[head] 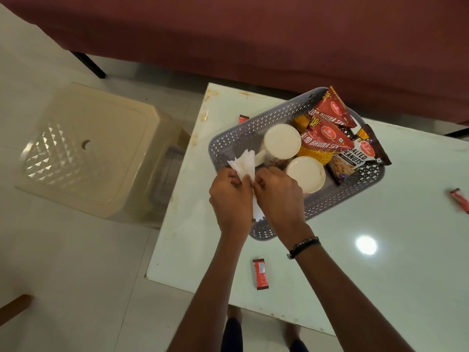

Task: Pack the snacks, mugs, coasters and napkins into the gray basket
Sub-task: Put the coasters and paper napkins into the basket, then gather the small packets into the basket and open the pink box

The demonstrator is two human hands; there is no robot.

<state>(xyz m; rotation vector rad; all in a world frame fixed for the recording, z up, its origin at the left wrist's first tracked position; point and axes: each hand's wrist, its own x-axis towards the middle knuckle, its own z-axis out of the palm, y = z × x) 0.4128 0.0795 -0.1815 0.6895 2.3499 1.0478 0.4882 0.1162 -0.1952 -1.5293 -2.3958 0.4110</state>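
The gray perforated basket (243,130) stands on the pale table (380,262). Inside it are two cream mugs, one (281,144) lying with its handle toward me and another (305,175) beside it. Two red Aloo Bhujia Sev packets (327,141) and a dark Salted Peanuts packet (360,156) fill the far right end. Both my hands meet over the basket's near left corner. My left hand (229,196) and my right hand (278,196) pinch a bunch of white napkins (242,165) that fans upward between them.
Small red snack bars lie on the table: one near its front edge (261,274), one at the right edge of view (460,199), one behind the basket (243,119). A beige plastic stool (83,148) stands left of the table. A maroon sofa (253,34) runs behind.
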